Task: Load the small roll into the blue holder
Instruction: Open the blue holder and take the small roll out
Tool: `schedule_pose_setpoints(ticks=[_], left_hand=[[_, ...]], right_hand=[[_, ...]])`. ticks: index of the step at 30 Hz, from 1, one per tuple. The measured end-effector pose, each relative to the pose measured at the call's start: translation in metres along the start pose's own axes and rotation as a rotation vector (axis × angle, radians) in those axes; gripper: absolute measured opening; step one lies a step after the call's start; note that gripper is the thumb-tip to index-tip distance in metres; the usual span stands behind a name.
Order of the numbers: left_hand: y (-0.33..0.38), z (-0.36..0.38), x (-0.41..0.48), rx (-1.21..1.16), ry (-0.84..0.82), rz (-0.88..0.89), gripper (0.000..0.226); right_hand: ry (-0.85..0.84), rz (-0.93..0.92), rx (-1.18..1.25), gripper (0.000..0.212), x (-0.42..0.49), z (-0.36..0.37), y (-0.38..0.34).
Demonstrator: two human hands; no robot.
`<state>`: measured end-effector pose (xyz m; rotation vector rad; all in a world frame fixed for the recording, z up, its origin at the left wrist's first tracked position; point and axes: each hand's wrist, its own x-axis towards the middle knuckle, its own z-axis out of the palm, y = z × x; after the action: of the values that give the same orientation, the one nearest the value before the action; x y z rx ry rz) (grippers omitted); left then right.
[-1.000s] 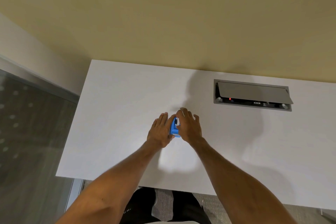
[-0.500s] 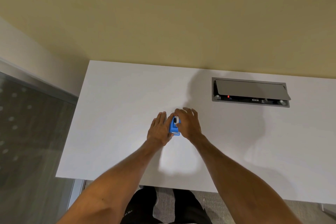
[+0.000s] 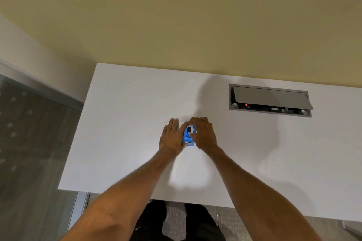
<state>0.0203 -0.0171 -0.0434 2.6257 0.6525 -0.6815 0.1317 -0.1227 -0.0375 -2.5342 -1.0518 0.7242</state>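
A small blue holder (image 3: 187, 141) stands on the white table (image 3: 127, 123) between my two hands. A small white roll with a dark core (image 3: 191, 129) sits at the holder's far end, in its top. My left hand (image 3: 171, 138) lies flat against the holder's left side, fingers stretched out. My right hand (image 3: 203, 133) curls over the right side, with fingertips and thumb on the roll. How deep the roll sits in the holder is hidden by my fingers.
A grey cable hatch (image 3: 270, 100) with its lid tilted up is set into the table at the back right. A yellow wall runs behind the table. A glass partition (image 3: 35, 143) stands to the left, close to the table's left edge.
The roll shows more between my hands now, and my right fingers have shifted slightly on it. The holder and my left hand stay in place.
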Motion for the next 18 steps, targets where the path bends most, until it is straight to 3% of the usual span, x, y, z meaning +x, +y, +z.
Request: schedule_pose_setpoints(ticks=[18], left_hand=[[-0.0016,-0.0011,0.0008,-0.006,-0.036,0.002,0.091]], right_hand=[[0.055,0.020,0.041,0.034,-0.0009,-0.0021,-0.0049]])
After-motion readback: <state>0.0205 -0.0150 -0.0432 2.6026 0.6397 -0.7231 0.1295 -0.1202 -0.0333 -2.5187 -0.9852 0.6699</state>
